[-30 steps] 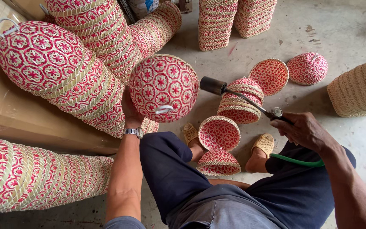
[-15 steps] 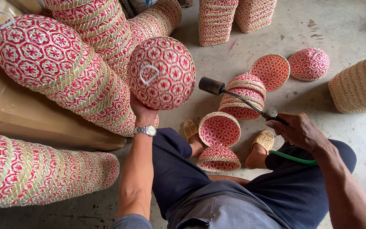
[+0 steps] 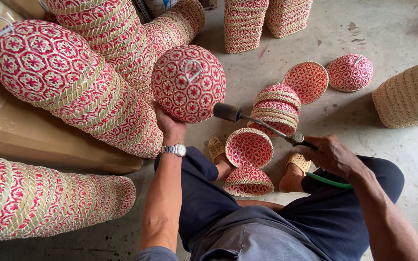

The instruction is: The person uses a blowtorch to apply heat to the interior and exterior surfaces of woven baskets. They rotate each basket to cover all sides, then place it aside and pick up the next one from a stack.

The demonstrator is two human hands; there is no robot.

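The round red-and-white woven basket (image 3: 188, 83) sits in the upper middle of the frame, held up from below by the left hand (image 3: 170, 126), whose fingers are curled tight on its lower edge. Half a second ago the basket was a little further left and its wire loop faced the camera more squarely — now it has turned, and the loop sits up near the top. The right hand (image 3: 332, 155), at the middle right, is closed around the handle of a torch (image 3: 260, 123). The torch's dark tip now almost touches the basket's right side; before, it was further off.

Below the basket, between the person's feet, one small basket (image 3: 249, 147) lies open and shows only its red weave inside. Another (image 3: 248, 181) lies upside down next to it. Long stacks of baskets (image 3: 97, 92) fill the left side, nested one in the other. A green hose (image 3: 327, 180) runs under the right wrist. The floor (image 3: 393, 29) is bare grey concrete with a few stains.
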